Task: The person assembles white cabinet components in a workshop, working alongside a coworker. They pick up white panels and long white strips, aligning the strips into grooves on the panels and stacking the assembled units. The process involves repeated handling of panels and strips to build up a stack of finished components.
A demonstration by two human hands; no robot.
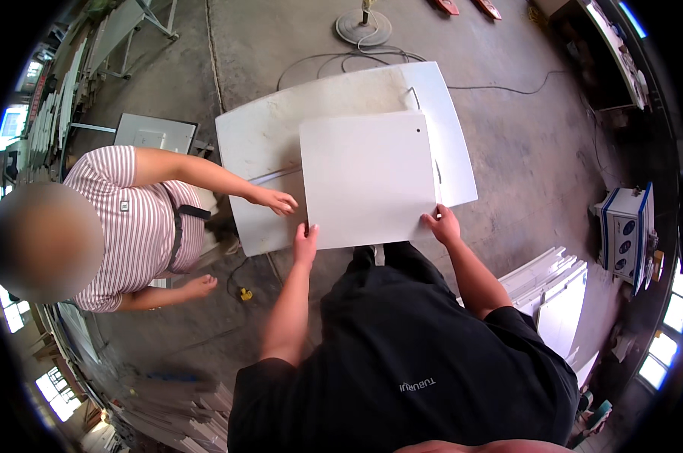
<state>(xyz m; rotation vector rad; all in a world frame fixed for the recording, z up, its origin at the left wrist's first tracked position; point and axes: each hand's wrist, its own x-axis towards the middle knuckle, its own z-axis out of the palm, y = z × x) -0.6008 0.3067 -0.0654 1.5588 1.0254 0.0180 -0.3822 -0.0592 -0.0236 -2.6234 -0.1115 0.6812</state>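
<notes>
A white rectangular panel (368, 177) lies on top of a larger white board (269, 136) that serves as a work surface. My left hand (306, 241) grips the panel's near left corner. Its near right corner is held by my right hand (442, 224). A person in a striped shirt (134, 219) stands at the left, one hand (275, 200) resting on the larger board just left of the panel.
White panels are stacked at the right (556, 291) and along the lower left (183, 411). A round stand base (363, 27) and cables (371, 59) lie on the concrete floor beyond the board. A white and blue machine (626, 234) stands at the far right.
</notes>
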